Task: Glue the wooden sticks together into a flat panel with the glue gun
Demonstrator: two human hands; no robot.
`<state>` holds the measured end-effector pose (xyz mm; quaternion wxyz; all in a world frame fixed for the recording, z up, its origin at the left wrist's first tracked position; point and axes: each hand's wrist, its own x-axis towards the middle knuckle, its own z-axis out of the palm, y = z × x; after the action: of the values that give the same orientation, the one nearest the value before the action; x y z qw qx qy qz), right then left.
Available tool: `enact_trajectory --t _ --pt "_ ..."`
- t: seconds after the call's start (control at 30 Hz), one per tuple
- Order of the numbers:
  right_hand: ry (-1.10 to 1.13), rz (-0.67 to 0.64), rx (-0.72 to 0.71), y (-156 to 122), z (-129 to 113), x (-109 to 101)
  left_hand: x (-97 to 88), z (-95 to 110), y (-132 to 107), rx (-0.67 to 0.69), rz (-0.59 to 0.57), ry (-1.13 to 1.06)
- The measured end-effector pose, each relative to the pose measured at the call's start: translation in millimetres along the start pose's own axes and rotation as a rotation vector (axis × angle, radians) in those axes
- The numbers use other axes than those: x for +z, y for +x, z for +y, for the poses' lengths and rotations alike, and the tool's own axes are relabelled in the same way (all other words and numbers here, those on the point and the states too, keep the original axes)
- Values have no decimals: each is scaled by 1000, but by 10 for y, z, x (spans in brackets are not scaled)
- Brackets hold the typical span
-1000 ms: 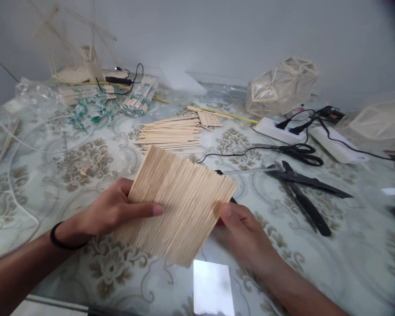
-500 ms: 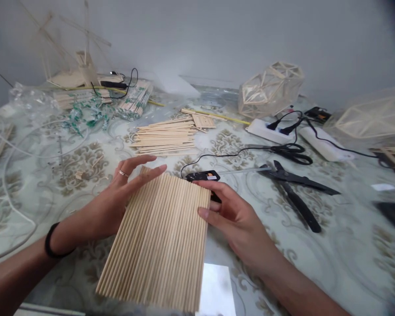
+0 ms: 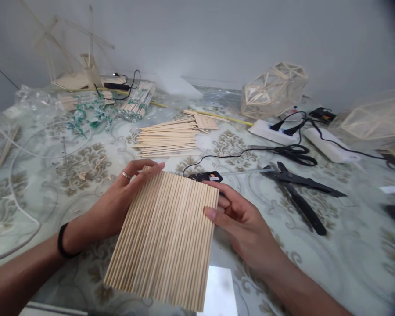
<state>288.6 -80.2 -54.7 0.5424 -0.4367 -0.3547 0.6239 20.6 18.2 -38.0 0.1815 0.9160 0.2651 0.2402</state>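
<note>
Stick panel (image 3: 164,237) at near centre over the table (image 3: 355,245), its sticks already side by side in one sheet.
Right hand (image 3: 246,224) grips its right edge, thumb on top; left hand (image 3: 115,202) at far left corner, can't tell if gripping. Beyond, loose sticks (image 3: 167,139) not joined; farther left, packed sticks (image 3: 138,100) in wrap. Whether the panel needs more: not shown.

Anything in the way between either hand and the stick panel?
Nothing visible: the left hand touches the upper left of the stick panel, and the right hand pinches its right edge directly. The black device lies beyond the far edge.
</note>
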Motion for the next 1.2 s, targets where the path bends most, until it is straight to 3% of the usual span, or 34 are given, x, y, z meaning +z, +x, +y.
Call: enact_trajectory --t 0.27,0.47,0.87,0.97,1.1,1.2 --pt "5 -71 45 -35 2 9 -11 18 11 -35 1 24" --pt "-147 0 86 -43 6 10 14 -6 -4 -48 8 26" --pt "-148 13 84 -40 36 -30 32 -16 -6 -68 23 -58" --pt "-118 28 75 -31 -1 -2 25 -7 -11 -206 66 -347" --pt "-136 132 -25 -22 -46 1 -63 38 13 -580 36 -857" --pt "-209 209 -87 -28 -53 7 -127 93 48 -622 -116 -716"
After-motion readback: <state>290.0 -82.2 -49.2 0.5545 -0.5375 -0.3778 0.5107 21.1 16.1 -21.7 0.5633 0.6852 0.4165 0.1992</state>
